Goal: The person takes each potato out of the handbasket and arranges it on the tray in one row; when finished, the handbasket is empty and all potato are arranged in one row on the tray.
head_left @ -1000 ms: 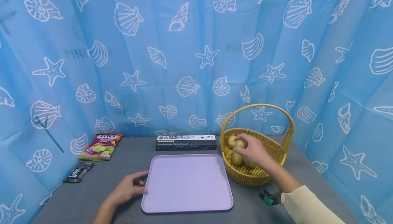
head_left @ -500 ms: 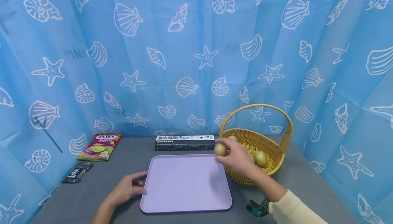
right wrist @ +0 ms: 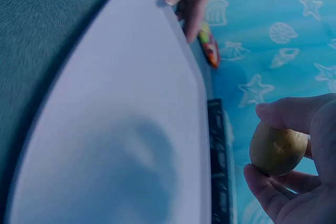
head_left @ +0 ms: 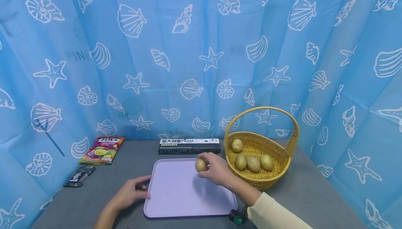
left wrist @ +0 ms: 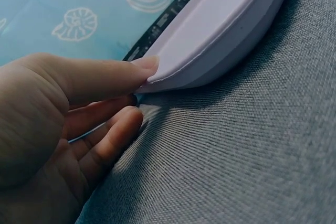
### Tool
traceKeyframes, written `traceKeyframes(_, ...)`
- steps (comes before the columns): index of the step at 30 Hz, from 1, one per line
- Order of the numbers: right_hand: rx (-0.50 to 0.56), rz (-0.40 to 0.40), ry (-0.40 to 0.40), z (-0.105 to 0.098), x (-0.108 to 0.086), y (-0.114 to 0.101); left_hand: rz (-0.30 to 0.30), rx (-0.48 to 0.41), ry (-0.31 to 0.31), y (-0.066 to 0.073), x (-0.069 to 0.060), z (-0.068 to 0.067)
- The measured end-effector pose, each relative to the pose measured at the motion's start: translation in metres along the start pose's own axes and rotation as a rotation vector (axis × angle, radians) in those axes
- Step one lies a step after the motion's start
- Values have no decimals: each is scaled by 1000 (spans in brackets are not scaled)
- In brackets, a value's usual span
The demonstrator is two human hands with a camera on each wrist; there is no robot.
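1. One potato (head_left: 201, 165) was pinched in the right hand (head_left: 216, 169), the thumb on one side and the bent fingers on the other, closed only as far as its width.
2. That potato hung over the far part of the lilac tray (head_left: 176, 190), a little right of its middle, and a blurred shadow fell on the tray surface.
3. The left hand (head_left: 130, 191) rested at the tray's left edge; its thumb tip touched the rim, the forefinger reached the edge farther along, and the remaining fingers were loosely bent.
4. Four more potatoes (head_left: 253, 163) lay in the yellow wicker basket (head_left: 257, 183) right of the tray: three in a row, one behind at the left.
5. Just beyond the tray lay a long dark box (head_left: 189, 149) marked PASTA.
6. Far left on the grey table (head_left: 135, 162) were a colourful bag (head_left: 102, 151) and, nearer the person, a small black packet (head_left: 80, 176).
7. Behind everything hung a blue curtain (head_left: 172, 93) patterned with white shells and starfish.
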State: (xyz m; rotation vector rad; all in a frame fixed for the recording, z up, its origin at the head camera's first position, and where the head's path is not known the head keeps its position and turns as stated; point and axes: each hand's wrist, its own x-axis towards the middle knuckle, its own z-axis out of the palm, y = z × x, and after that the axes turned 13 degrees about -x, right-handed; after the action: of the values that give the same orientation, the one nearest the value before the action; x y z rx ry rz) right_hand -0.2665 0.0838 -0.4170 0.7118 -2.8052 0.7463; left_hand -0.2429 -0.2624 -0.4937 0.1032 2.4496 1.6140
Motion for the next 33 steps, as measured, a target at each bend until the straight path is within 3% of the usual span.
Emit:
traceKeyframes(10, 15, 36, -180, 53, 22, -30, 10, 6, -6, 1, -1, 1)
traceKeyframes(19, 20, -15, -196, 87, 37, -54, 49, -30, -83, 2, -3, -1)
traceKeyframes(26, -49, -32, -217, 104, 40, -69, 53, -83, -134, 1, -4, -1)
traceKeyframes(33, -53, -107, -175, 115, 40, -78, 68, -93, -167, 1, -4, -4)
